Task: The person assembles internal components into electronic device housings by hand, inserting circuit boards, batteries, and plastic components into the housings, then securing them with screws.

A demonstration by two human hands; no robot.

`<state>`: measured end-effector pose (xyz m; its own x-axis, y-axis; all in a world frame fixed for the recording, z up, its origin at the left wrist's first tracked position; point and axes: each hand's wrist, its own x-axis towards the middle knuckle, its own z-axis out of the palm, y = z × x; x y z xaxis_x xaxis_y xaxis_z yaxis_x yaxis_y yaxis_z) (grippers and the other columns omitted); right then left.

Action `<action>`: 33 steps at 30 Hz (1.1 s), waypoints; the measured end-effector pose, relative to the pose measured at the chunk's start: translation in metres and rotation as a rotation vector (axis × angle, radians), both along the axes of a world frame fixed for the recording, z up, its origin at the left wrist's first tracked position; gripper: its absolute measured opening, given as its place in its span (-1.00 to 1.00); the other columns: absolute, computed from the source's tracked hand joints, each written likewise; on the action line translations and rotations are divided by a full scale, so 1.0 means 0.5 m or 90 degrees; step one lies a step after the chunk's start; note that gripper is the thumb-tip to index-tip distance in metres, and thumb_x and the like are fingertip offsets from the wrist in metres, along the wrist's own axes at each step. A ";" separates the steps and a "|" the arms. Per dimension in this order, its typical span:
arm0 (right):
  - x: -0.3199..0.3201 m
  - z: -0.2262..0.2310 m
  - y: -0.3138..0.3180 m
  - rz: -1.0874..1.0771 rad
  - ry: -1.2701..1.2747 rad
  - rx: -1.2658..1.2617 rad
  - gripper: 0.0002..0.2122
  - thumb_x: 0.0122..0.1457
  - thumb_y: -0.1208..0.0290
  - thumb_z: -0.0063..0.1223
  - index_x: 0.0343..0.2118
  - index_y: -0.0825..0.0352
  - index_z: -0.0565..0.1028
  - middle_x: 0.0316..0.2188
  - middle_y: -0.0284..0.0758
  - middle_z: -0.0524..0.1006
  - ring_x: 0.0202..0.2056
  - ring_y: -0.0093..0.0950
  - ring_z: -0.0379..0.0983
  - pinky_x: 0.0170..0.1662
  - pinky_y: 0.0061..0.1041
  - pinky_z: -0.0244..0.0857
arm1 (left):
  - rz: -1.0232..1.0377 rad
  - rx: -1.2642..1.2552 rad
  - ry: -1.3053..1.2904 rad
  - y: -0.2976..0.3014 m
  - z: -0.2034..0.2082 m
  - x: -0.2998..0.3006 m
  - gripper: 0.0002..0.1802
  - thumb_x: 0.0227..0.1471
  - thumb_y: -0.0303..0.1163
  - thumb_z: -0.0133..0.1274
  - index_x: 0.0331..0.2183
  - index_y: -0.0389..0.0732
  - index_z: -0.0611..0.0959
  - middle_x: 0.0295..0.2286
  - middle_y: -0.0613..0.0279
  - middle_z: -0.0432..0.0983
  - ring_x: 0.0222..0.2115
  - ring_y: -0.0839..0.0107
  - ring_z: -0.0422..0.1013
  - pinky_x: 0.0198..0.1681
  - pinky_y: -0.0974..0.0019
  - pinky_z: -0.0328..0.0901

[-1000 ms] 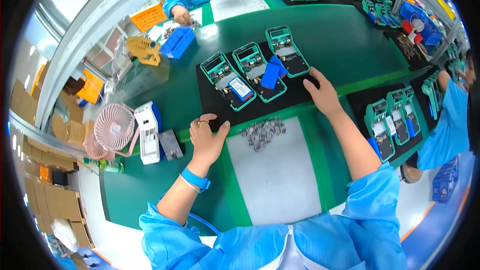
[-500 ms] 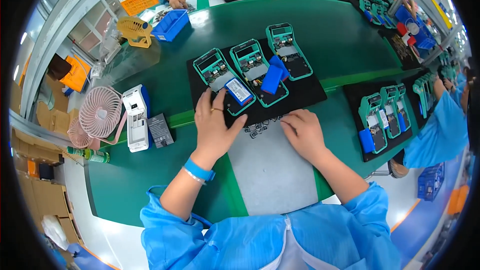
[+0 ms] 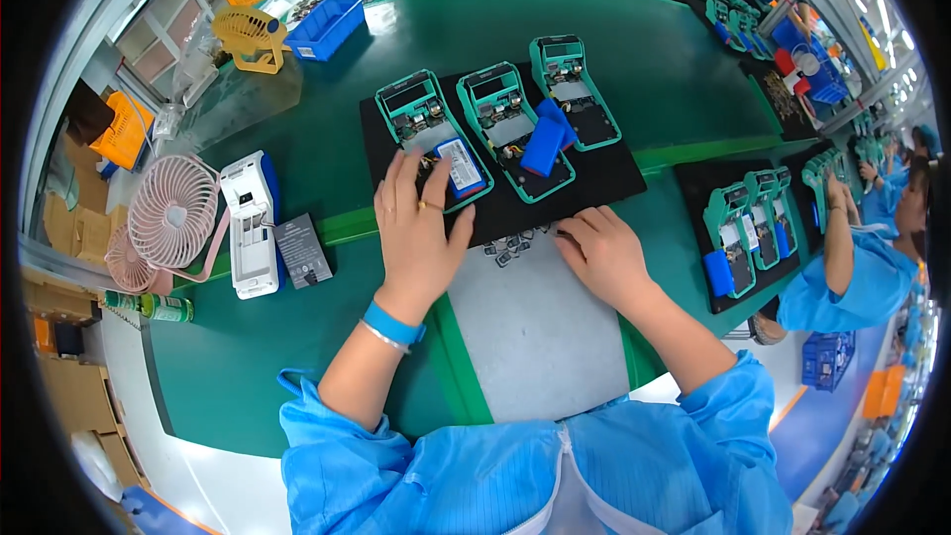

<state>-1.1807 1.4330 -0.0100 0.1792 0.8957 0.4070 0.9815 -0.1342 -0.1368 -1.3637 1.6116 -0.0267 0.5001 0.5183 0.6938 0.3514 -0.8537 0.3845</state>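
Three green-rimmed device housings lie open on a black mat [image 3: 614,188], with circuit parts showing inside. In the left housing [image 3: 408,97] sits a blue battery pack [image 3: 463,168] with a white label. My left hand [image 3: 416,228] is over that housing's lower left side, its fingers stretched, the fingertips by the pack's left edge and the thumb apart. A blue battery pack [image 3: 541,147] rests tilted across the middle housing [image 3: 492,99], and another [image 3: 557,122] lies between it and the right housing [image 3: 570,84]. My right hand [image 3: 606,260] rests at the mat's front edge, fingers loosely bent and nothing visible in them.
Small dark parts [image 3: 510,248] lie in front of the mat on a grey sheet [image 3: 535,337]. To the left are a white device [image 3: 253,238], a black battery [image 3: 304,251] and a pink fan [image 3: 173,213]. More housings [image 3: 733,238] stand on the right; co-workers sit beyond.
The labelled battery pack has turned to line up more with the left housing. My left hand has moved slightly with it. The whole view has shifted a little; my right hand stays by the mat edge.
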 end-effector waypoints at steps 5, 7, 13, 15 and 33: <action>-0.025 -0.024 -0.038 -0.043 -0.021 -0.002 -0.56 0.07 0.35 0.19 0.05 0.33 0.48 0.02 -0.18 0.46 0.10 -0.16 0.30 0.07 -0.21 0.25 | -0.343 -0.087 0.042 -0.109 0.002 -0.063 -0.53 -0.10 -0.37 0.26 -0.08 -0.22 0.59 -0.12 -0.02 0.50 -0.05 0.02 0.41 0.08 -0.03 0.25; -0.029 -0.016 -0.037 -0.041 -0.014 -0.007 -0.52 0.09 0.34 0.17 0.10 0.34 0.43 0.09 -0.16 0.42 0.16 -0.13 0.25 0.11 -0.19 0.22 | -0.391 -0.085 0.136 -0.121 -0.013 -0.068 -0.38 -0.03 -0.24 0.24 0.05 -0.28 0.51 0.04 -0.06 0.42 0.10 0.02 0.33 0.17 -0.05 0.19; -0.024 -0.019 -0.037 -0.031 0.007 -0.009 -0.50 0.13 0.36 0.12 0.15 0.38 0.38 0.17 -0.13 0.37 0.25 -0.09 0.17 0.17 -0.13 0.16 | -0.285 -0.087 0.386 -0.119 0.001 -0.016 -0.06 0.10 0.07 0.07 0.28 -0.36 0.17 0.26 -0.10 0.11 0.27 -0.01 0.08 0.26 -0.01 0.08; -0.023 -0.022 -0.038 -0.029 0.020 -0.004 -0.52 0.14 0.37 0.10 0.14 0.38 0.38 0.17 -0.13 0.37 0.25 -0.09 0.17 0.18 -0.13 0.15 | -0.283 -0.071 0.350 -0.109 -0.008 0.016 -0.03 0.09 0.15 0.03 0.26 -0.39 0.19 0.24 -0.12 0.15 0.26 0.01 0.10 0.25 0.01 0.10; 0.015 0.041 0.020 0.052 -0.140 -0.120 -0.94 -0.04 0.47 0.13 -0.47 0.28 0.51 -0.47 -0.34 0.50 -0.34 -0.36 0.49 -0.31 -0.38 0.39 | -0.358 -0.062 0.425 -0.136 0.006 -0.008 0.01 0.07 0.20 0.02 0.29 -0.31 0.16 0.29 -0.16 0.02 0.33 -0.04 -0.04 0.35 -0.11 -0.13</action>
